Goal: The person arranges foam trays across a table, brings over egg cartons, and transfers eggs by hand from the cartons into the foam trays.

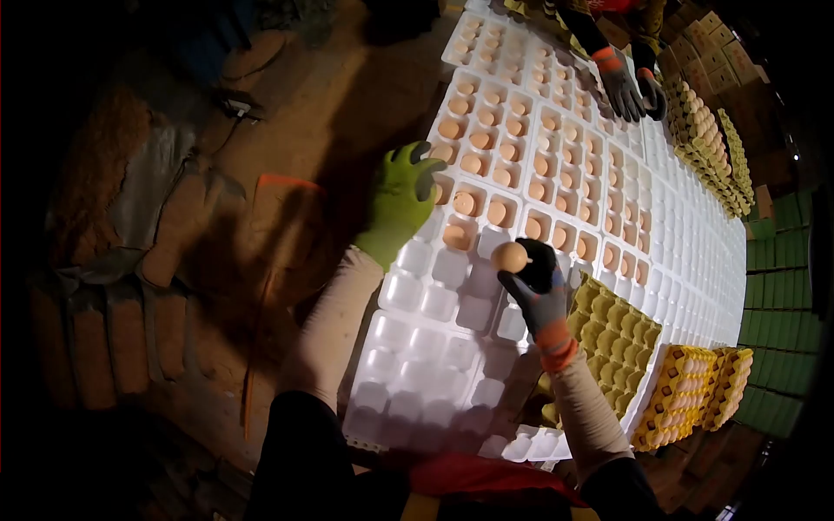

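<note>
My left hand [404, 193], in a green glove with dark fingertips, is at the left edge of the white foam trays [427, 334]. Its fingers are curled near an egg in an outer cell; whether they touch it is unclear. My right hand [536, 282], in a grey glove with an orange cuff, holds a brown egg [509, 256] between thumb and fingers above the trays. Rows of brown eggs [464, 204] sit in the cells ahead of my hands. Nearer to me the cells hold no eggs. Beside my right wrist lies a yellowish pulp egg tray [612, 339].
Across the trays at the top, a co-worker's gloved hands [627, 94] reach over the cells. Stacked egg trays [699, 130] stand at the far right, with more yellow stacks [686, 391] at the lower right. Brown sacks [126, 339] lie at the left.
</note>
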`<state>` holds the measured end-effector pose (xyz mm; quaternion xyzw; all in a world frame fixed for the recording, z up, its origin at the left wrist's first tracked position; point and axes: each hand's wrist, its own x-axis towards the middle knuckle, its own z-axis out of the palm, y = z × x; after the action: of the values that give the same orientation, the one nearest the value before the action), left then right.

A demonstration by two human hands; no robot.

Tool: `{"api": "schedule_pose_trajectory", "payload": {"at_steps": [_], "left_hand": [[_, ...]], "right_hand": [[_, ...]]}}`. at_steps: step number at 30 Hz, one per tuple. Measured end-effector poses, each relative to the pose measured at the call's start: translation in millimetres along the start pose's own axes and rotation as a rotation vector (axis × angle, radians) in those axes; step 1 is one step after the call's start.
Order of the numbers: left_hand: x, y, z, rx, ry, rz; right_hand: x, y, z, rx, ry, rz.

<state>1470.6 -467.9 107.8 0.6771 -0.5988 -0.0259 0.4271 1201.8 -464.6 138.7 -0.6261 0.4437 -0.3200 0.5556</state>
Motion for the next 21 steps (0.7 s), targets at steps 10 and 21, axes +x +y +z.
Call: {"api": "schedule_pose_trajectory", "payload": {"at_steps": [10, 21], "left_hand": [[-78, -33, 3, -0.161, 0.04, -0.265], [-85, -23, 33, 0.045, -0.022, -0.299]], "right_hand": [[86, -8, 34, -0.98, 0.002, -0.31], [158, 1, 72, -1.337, -0.236, -0.072]]}}
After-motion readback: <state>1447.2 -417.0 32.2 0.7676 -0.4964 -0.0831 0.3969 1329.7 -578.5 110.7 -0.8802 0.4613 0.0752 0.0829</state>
